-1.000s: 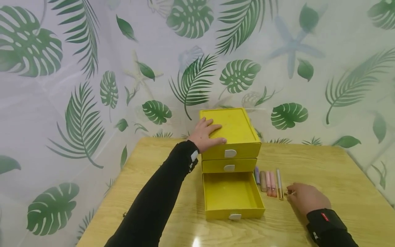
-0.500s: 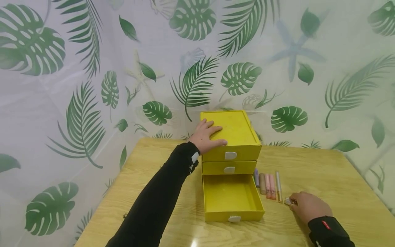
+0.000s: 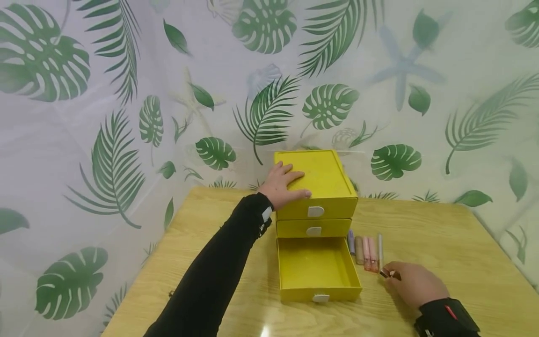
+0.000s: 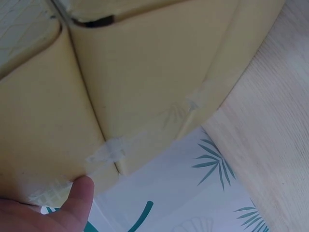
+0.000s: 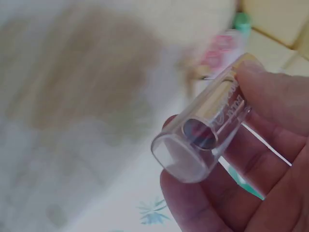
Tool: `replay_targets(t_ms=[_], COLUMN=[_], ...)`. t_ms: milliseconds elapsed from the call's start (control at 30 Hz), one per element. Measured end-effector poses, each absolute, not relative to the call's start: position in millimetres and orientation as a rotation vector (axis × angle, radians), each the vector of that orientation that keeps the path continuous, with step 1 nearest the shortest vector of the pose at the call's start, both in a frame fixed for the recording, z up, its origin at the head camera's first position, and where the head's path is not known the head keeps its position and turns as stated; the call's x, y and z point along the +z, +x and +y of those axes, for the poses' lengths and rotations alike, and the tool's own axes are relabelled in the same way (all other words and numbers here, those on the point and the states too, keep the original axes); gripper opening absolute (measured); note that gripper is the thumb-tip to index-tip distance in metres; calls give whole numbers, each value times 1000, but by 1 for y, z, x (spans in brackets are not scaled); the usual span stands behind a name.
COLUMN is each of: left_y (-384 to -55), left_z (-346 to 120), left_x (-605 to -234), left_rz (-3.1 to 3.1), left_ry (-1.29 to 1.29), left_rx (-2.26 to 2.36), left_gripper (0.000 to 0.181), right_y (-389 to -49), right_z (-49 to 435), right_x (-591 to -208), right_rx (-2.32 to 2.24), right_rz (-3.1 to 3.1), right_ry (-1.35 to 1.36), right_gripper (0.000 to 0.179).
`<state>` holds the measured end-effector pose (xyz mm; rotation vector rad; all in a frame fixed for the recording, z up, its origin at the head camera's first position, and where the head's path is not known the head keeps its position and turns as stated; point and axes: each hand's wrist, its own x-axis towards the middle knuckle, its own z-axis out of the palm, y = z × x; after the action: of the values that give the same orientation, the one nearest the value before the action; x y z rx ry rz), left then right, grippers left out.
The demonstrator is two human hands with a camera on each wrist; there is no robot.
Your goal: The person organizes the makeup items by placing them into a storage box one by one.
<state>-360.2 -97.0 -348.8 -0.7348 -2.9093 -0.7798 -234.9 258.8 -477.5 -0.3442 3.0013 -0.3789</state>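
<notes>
My left hand [image 3: 281,186] rests on the top left edge of a yellow three-drawer box [image 3: 317,173], fingers spread. In the left wrist view, a finger [image 4: 82,195] lies against the box's side [image 4: 145,87]. The bottom drawer [image 3: 320,296] is pulled out and its visible inside is bare. Just above the table, right of the box, my right hand [image 3: 418,283] pinches a lipstick [image 5: 207,121] with a clear cap and gold body. Its lower end is close to a slim silver tube [image 3: 381,248]; whether they touch I cannot tell.
Beside the box stands a row: a purple tube [image 3: 351,242], a brown tube [image 3: 359,250] and two pink tubes [image 3: 366,248]. All lie on the wooden table [image 3: 438,229]. A leaf-patterned sheet [image 3: 177,140] hangs behind and at the left.
My right hand has shifted slightly left with the lipstick, closer to the slim silver tube, and the lipstick has changed its angle. The left hand has kept its place on the box.
</notes>
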Motion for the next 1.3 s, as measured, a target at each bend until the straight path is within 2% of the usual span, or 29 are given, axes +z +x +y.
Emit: replay_targets(t_ms=[200,467,767,1300], left_y=[-359,-359,-361,-360], left_z=[-97,-98,-97,-95], left_x=[-350,-351,-352,-352], left_rz=[-2896,-2893,-2889,-2888], left_ry=[-740,-744,-745,-729], left_rx=[-769,-775,-769,-790], left_gripper=[68,67,68,67], right_y=[-223,-211,-211,-219], right_z=[230,182,153,153], right_x=[-449,-433,-442,-458], right_rx=[-483,-636,-617,-588], right_rz=[3040,3062,2977,2863], right_ry=[-425,-693,-891,-1098], right_gripper=[36,31,29,22])
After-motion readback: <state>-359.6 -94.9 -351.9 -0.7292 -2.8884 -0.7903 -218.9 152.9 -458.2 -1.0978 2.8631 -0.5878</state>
